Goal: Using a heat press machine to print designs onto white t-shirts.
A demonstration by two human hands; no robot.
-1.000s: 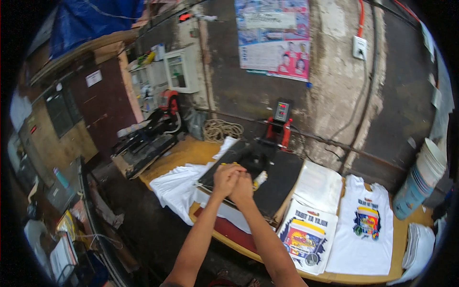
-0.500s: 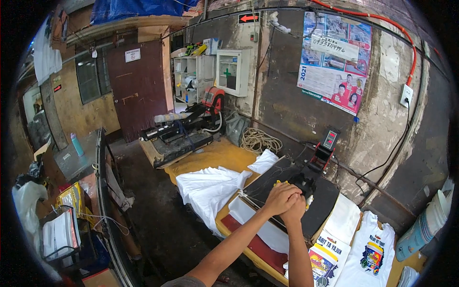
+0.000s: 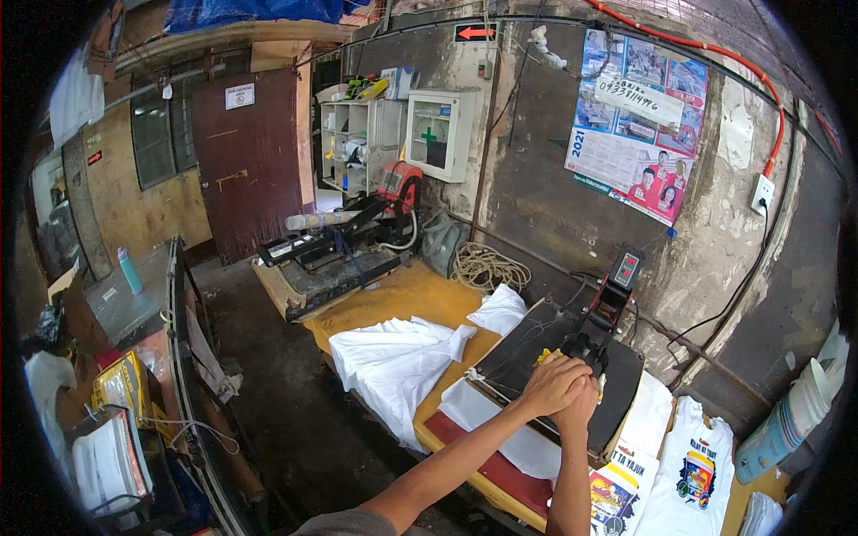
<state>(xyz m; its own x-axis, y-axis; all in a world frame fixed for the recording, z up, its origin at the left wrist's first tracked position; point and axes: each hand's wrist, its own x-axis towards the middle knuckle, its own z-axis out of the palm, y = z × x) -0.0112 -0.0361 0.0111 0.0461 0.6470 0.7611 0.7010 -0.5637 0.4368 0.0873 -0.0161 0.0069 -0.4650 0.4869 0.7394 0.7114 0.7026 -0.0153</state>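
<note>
My left hand [image 3: 551, 386] and my right hand [image 3: 579, 413] lie together, one partly over the other, closed on the handle [image 3: 543, 357] of a heat press. Bits of yellow wrapping on the handle show beside the fingers; the rest is hidden under my hands. The press's black upper plate [image 3: 511, 353] is down. White fabric [image 3: 487, 415] sticks out from under its near-left edge, over a red pad [image 3: 487, 457]. Right of the press lie a sheet with a colourful print [image 3: 615, 489] and a white T-shirt with a similar print [image 3: 695, 478].
White cloth [image 3: 393, 357] hangs over the yellow-covered table [image 3: 438, 295]. A second press [image 3: 344, 272] stands beyond, with coiled rope [image 3: 487, 266] by the wall. Stacked buckets [image 3: 782, 424] are at right. A metal-framed rack [image 3: 183, 375] stands left.
The view has shifted slightly, so the press and hands sit a little farther right in the picture. Both hands keep their hold on the handle.
</note>
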